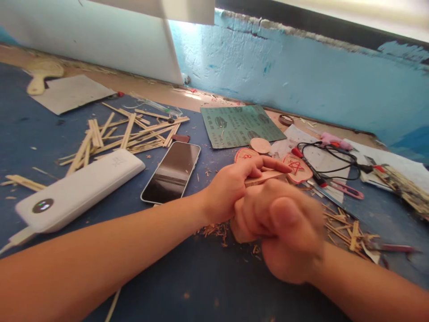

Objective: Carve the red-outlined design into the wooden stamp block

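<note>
In the middle of the frame, my left hand point(231, 190) has its fingers pinched around a flat wooden strip point(266, 178), with the index finger stretched along the upper side of it. My right hand point(283, 223) is just beside it, nearer to me, curled into a fist and blurred — I can't tell whether anything is gripped inside. Behind my fingers lie a round wooden disc point(260, 145), a slice with a red drawing point(245, 154) and, to the right, a slice with a red star point(296, 168). A green printed sheet point(241, 126) is at upper centre. Left of my hands, the phone point(171, 172) rests on the blue tabletop point(208, 277), with the white power bank point(80, 190) further left and a pile of thin wooden sticks point(134, 136) above them. On the right side of the frame I see a black cable point(330, 156), a pink cutter point(346, 189) and a pink tool point(336, 141); lower down there are more cut sticks point(354, 235). Wood shavings point(216, 231) are scattered under my hands, and a blue wall point(288, 76) runs across the upper right.
</note>
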`<action>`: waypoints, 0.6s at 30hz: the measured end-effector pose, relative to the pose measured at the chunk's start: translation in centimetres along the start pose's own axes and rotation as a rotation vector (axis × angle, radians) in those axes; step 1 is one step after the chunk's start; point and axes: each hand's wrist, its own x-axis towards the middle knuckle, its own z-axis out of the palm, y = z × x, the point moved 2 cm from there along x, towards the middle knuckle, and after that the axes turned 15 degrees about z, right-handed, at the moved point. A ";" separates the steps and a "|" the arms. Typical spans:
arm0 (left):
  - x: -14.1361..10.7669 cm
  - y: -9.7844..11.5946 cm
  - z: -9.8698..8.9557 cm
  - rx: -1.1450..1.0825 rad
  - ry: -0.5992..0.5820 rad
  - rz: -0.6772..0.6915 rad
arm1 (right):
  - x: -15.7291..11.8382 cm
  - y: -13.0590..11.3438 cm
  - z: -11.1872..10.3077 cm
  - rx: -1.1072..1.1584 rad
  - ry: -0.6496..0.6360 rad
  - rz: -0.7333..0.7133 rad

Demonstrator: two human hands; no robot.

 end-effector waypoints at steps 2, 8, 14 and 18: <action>0.0 0.0 0.0 -0.036 0.031 -0.035 | 0.1 0.2 0.2 -0.041 -0.087 0.069; 0.1 0.0 0.0 -0.032 0.030 -0.041 | 0.0 0.0 0.0 -0.013 -0.017 0.055; 0.1 0.1 0.0 -0.044 0.028 -0.063 | 0.0 -0.1 0.3 0.022 -0.070 0.074; 0.1 0.3 0.0 0.025 0.031 -0.036 | 0.5 -0.8 0.7 0.009 -0.013 0.079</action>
